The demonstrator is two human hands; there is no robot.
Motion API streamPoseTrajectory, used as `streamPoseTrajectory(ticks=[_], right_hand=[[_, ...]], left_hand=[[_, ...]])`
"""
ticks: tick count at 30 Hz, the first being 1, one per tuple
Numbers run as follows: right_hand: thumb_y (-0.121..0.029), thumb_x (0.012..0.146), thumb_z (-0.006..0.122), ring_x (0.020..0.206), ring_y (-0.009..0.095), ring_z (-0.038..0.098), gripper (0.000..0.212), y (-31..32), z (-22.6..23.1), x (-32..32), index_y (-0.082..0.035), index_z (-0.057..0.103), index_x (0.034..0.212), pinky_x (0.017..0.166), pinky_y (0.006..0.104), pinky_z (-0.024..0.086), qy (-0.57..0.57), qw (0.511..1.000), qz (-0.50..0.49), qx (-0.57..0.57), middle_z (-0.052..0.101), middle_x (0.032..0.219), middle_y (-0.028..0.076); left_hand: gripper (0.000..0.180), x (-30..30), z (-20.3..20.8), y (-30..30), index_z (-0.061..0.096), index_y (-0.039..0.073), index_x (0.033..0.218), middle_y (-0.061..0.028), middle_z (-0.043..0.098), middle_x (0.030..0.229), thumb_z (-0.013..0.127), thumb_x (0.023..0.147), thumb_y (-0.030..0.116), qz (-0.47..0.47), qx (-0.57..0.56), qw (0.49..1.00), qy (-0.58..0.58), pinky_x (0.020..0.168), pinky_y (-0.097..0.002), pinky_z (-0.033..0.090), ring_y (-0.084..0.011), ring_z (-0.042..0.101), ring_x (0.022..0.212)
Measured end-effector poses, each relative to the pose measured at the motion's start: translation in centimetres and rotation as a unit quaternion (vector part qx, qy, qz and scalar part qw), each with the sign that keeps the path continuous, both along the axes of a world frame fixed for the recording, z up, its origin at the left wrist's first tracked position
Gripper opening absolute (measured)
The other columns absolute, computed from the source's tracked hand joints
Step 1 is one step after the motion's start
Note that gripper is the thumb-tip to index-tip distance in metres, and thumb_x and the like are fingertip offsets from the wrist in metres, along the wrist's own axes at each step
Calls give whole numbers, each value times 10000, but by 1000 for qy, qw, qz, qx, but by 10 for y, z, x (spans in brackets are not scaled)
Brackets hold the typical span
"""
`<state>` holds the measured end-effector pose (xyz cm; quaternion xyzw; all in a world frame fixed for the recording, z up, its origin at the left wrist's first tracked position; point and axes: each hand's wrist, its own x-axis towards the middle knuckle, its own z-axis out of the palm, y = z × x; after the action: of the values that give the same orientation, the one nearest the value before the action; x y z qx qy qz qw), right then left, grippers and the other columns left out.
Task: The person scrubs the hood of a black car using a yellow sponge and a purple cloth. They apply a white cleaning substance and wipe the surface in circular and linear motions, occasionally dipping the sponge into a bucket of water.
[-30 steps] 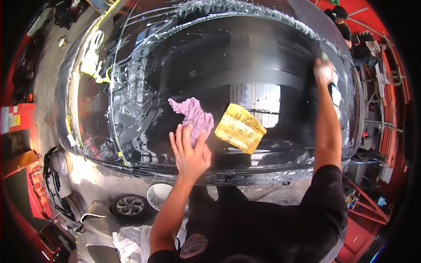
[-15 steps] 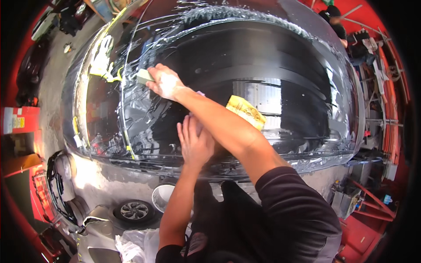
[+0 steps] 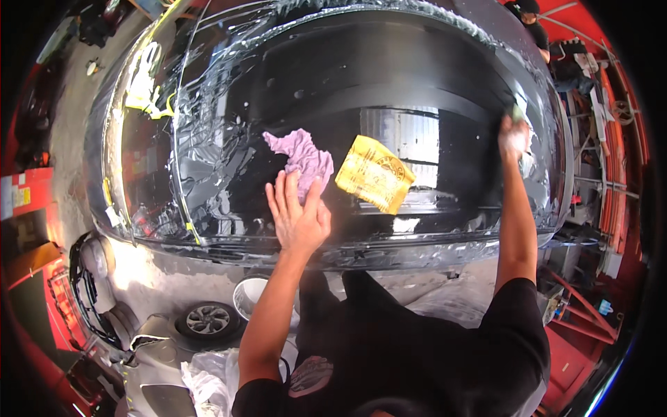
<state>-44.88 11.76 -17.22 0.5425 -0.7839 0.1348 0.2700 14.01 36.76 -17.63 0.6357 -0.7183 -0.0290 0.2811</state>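
Observation:
A wet black car body panel with soapy film fills the upper view. My left hand lies flat on it, fingers spread, with the fingertips touching a crumpled purple cloth. A yellow cloth lies just right of the purple one. My right hand is stretched far out to the right edge of the panel, closed on a small greenish scraper-like tool pressed against the wet surface.
A white bucket stands on the floor below the panel, beside a car wheel. Red racks and shelving line the right side. Another person is at the top right. Yellow tape strips mark the panel's left part.
My right hand swept from the panel's right edge over to the upper left, then back to the far right. My left hand stayed flat by the purple cloth.

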Motion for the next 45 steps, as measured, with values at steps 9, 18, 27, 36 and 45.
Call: streamPoseTrajectory(ticks=[9,18,27,36,45], right_hand=[[-184,874,697,904,357,709,304,29,17,535,23,675,1095,733,472,630,-146,897,417,38,665,1020,184],[-280,941,715,1066,474,703,467,130,69,523,13,589,1282,936,576,562,-373,793,469,112,695,1135,283],[-218,954,802,1200,430,630,631,177,90,350,-96,574,1531,1058,512,521,-165,911,348,145,630,1349,212],[-435,1070,662,1399,468,532,707,172,52,358,-88,467,1654,1192,526,451,-116,904,351,215,520,1570,261],[-498,820,915,1267,443,686,887,140,72,355,13,627,1485,1110,478,524,-242,881,263,311,734,1304,289]], left_hand=[[429,0,-6,-7,738,99,1336,-244,512,1513,718,928,231,-3,-28,999,37,1259,-688,303,-486,454,1459],[371,13,-8,-4,740,37,1220,-228,533,1440,746,851,81,11,-77,992,102,1255,-678,326,-460,482,1411],[293,5,-6,-2,779,83,1164,-206,524,1477,747,880,142,2,-121,982,142,1243,-685,335,-451,479,1442],[379,25,-12,-1,782,107,1270,-200,528,1514,763,893,150,-56,-92,968,227,1266,-673,309,-432,501,1433],[641,20,5,13,534,-3,1545,-251,530,1556,740,939,13,-69,-111,920,370,1240,-496,415,-445,511,1454]])
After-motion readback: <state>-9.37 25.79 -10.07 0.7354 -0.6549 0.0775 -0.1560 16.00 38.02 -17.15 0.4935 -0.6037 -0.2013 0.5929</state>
